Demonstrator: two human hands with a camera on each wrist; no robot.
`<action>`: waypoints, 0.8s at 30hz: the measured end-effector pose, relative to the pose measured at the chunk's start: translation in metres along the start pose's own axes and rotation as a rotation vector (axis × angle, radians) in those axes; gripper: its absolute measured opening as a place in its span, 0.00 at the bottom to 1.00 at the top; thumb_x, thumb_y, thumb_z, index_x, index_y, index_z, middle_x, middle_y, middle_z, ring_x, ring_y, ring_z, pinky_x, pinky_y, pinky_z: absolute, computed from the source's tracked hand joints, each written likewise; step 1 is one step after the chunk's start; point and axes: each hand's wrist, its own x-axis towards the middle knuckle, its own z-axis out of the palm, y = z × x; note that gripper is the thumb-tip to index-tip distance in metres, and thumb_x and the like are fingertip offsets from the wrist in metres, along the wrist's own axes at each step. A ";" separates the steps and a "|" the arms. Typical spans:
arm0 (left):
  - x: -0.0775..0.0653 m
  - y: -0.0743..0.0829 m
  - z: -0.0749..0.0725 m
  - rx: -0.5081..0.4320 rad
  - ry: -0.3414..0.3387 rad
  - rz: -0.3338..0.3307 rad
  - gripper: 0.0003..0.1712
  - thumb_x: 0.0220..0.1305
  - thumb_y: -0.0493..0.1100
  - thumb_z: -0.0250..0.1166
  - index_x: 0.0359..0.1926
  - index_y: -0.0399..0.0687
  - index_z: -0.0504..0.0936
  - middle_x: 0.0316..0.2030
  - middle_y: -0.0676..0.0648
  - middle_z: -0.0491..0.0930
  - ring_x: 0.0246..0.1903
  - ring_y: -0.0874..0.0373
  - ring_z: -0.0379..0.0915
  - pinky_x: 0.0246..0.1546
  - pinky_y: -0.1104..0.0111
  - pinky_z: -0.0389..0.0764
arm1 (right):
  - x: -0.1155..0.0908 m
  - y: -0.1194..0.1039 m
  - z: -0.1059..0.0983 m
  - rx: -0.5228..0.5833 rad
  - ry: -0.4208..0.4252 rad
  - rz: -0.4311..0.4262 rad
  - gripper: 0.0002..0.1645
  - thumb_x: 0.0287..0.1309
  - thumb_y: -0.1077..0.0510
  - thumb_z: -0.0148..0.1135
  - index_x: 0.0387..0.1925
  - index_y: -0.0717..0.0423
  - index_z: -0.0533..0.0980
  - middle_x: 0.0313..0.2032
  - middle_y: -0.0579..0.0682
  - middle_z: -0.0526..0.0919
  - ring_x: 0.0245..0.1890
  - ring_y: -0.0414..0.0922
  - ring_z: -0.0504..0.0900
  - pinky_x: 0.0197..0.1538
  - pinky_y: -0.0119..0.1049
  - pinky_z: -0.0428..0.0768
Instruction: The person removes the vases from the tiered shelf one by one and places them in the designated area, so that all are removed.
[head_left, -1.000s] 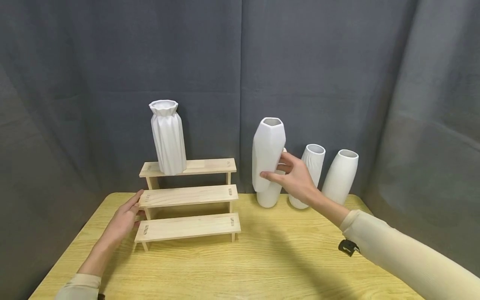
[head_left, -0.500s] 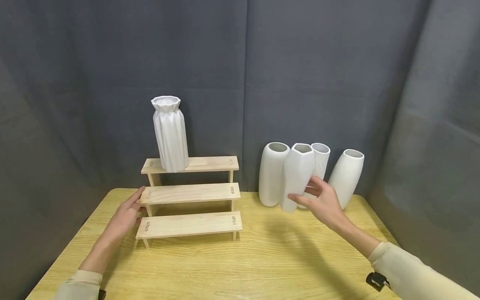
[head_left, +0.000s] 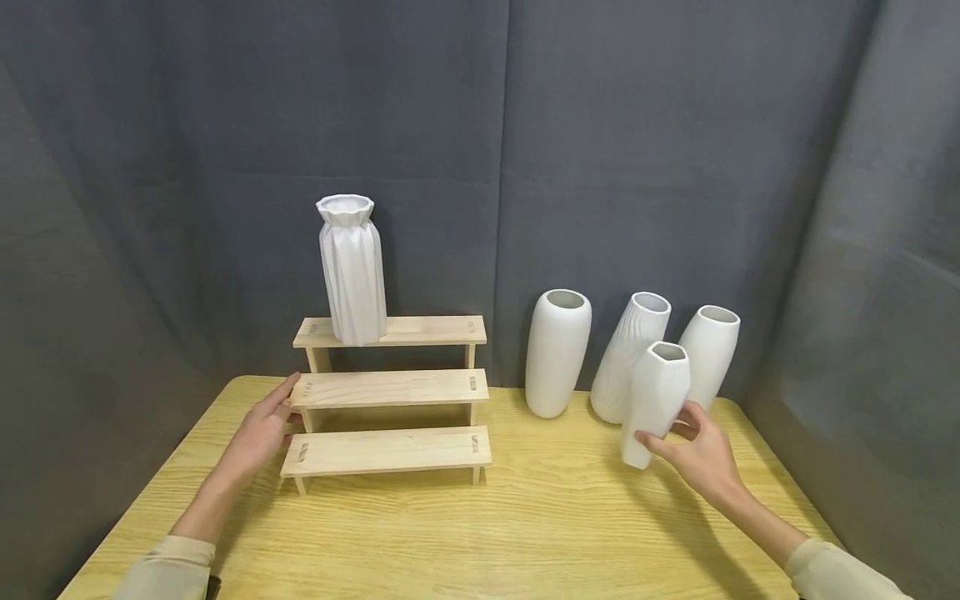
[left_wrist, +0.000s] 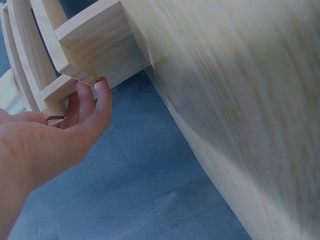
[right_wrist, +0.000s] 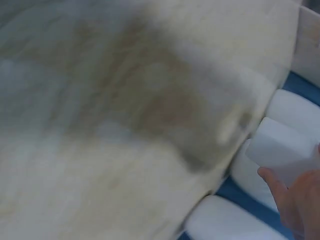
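My right hand [head_left: 703,460] grips a white faceted vase [head_left: 656,403] by its lower half, the thumb on its left side and the fingers behind. The vase tilts a little and stands forward of the other vases in the head view. In the right wrist view the thumb [right_wrist: 270,181] lies along the vase's side. With its fingers curled at the edges, my left hand [head_left: 258,435] holds the left end of a three-step wooden stand [head_left: 390,451]. A tall pleated white vase [head_left: 352,275] stands on the left of the stand's top step.
Behind the held vase are a white ribbed vase [head_left: 626,358] and a smooth white vase [head_left: 708,346]. Another smooth white vase [head_left: 557,354] stands left of them. Dark curtains [head_left: 645,150] close off the back and sides of the wooden table [head_left: 517,533].
The right hand has carried the faceted vase right, down and toward me, from in front of the left smooth vase to in front of the ribbed one. The left hand stays on the stand.
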 end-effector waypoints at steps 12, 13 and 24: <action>0.002 -0.001 0.003 0.004 -0.004 0.012 0.31 0.84 0.45 0.32 0.82 0.46 0.41 0.72 0.28 0.55 0.59 0.36 0.64 0.58 0.39 0.72 | -0.005 0.036 -0.014 -0.075 0.117 0.024 0.43 0.49 0.47 0.83 0.62 0.60 0.73 0.51 0.60 0.83 0.46 0.53 0.84 0.38 0.24 0.79; 0.002 -0.001 0.003 0.006 -0.004 0.014 0.31 0.84 0.45 0.32 0.82 0.47 0.41 0.72 0.28 0.54 0.59 0.36 0.65 0.58 0.39 0.72 | -0.005 0.037 -0.014 -0.073 0.119 0.028 0.43 0.49 0.47 0.83 0.62 0.60 0.73 0.51 0.60 0.83 0.46 0.53 0.84 0.37 0.24 0.79; 0.004 -0.005 0.001 0.023 0.011 0.010 0.31 0.84 0.43 0.31 0.82 0.43 0.41 0.70 0.27 0.56 0.58 0.36 0.66 0.54 0.44 0.76 | -0.002 0.041 -0.007 0.006 0.096 0.095 0.51 0.54 0.48 0.80 0.68 0.67 0.61 0.58 0.64 0.72 0.55 0.61 0.77 0.39 0.25 0.79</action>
